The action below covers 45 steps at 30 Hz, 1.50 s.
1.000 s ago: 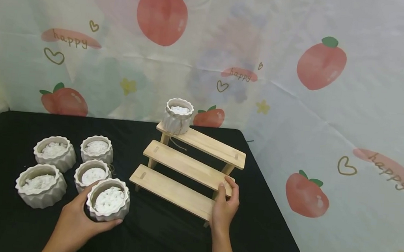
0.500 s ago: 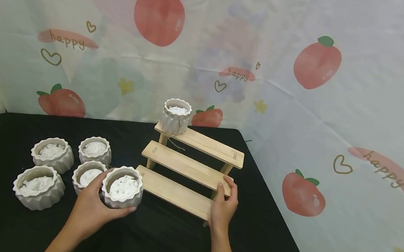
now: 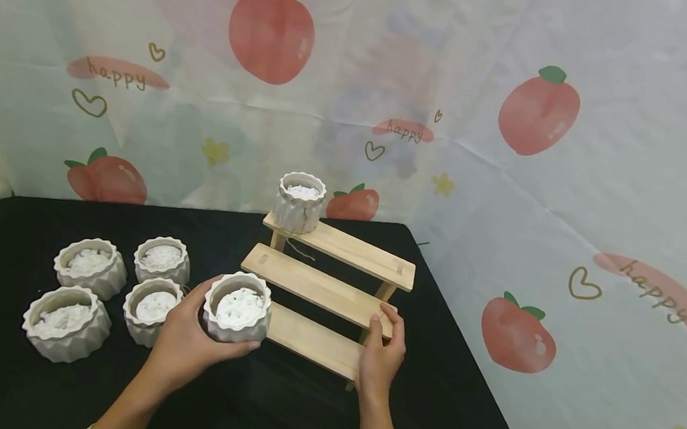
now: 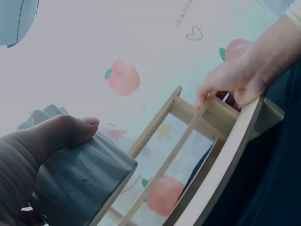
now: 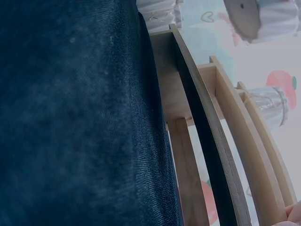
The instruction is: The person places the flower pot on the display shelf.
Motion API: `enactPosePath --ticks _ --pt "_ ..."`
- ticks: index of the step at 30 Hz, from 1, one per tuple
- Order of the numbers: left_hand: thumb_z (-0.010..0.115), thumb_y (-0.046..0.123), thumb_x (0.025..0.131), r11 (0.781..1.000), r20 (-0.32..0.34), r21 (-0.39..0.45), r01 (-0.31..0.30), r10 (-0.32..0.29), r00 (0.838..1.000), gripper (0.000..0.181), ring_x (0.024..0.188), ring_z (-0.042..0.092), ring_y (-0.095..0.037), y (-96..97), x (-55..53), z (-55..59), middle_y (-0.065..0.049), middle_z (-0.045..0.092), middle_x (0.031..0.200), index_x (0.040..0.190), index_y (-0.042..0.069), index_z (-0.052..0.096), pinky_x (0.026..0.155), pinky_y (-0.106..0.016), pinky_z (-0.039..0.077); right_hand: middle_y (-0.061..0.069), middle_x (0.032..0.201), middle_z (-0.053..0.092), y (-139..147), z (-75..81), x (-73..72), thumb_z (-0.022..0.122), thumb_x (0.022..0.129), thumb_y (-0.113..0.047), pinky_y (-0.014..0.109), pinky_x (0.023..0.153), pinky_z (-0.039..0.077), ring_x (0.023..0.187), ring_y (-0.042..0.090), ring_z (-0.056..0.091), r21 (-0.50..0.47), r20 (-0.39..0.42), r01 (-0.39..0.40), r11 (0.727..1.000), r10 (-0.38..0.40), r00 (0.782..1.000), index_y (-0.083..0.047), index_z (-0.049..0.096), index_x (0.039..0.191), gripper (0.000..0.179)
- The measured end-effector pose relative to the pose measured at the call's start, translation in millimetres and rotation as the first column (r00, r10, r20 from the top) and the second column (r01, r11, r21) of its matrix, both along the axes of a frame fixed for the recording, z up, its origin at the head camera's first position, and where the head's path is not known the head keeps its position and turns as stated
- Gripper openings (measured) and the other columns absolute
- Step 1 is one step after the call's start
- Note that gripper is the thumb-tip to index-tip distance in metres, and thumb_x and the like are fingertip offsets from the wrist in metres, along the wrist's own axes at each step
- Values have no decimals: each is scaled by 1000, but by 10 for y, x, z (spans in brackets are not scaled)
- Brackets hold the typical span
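Observation:
My left hand (image 3: 194,341) grips a white fluted pot (image 3: 238,308) with white filling, raised in front of the left end of the wooden three-step stand (image 3: 319,287). In the left wrist view the thumb lies along the side of that pot (image 4: 84,176). My right hand (image 3: 382,352) pinches the right end of the middle step; in the left wrist view this hand (image 4: 240,82) appears on the stand's far end. Another white pot (image 3: 298,204), with a string round it, stands on the left end of the top step.
Several more white fluted pots stand on the black tablecloth (image 3: 279,411) at the left, among them a front-left pot (image 3: 68,327) and a back pot (image 3: 161,261). A printed fabric backdrop (image 3: 344,53) rises behind and to the right of the table.
My left hand has carried the pot to the right and farther from me, now overlapping the lower step's left end in view. The right hand keeps its place on the stand.

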<state>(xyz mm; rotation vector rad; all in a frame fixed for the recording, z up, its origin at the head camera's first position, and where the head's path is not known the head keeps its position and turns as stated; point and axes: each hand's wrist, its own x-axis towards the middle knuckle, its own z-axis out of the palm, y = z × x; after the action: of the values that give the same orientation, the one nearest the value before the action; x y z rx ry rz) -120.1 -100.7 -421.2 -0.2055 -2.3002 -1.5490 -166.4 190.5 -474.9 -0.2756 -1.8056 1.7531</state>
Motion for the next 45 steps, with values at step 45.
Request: enactPosePath --ticks 45 --pt "104 18 57 988 4 69 137 -138 990 102 120 59 -26 297 -407 384 -8 62 134 145 8 55 98 -50 46 14 148 51 43 -109 -40 57 105 -5 29 97 41 129 24 48 -6 -30 -13 1000 13 999 -6 66 130 27"
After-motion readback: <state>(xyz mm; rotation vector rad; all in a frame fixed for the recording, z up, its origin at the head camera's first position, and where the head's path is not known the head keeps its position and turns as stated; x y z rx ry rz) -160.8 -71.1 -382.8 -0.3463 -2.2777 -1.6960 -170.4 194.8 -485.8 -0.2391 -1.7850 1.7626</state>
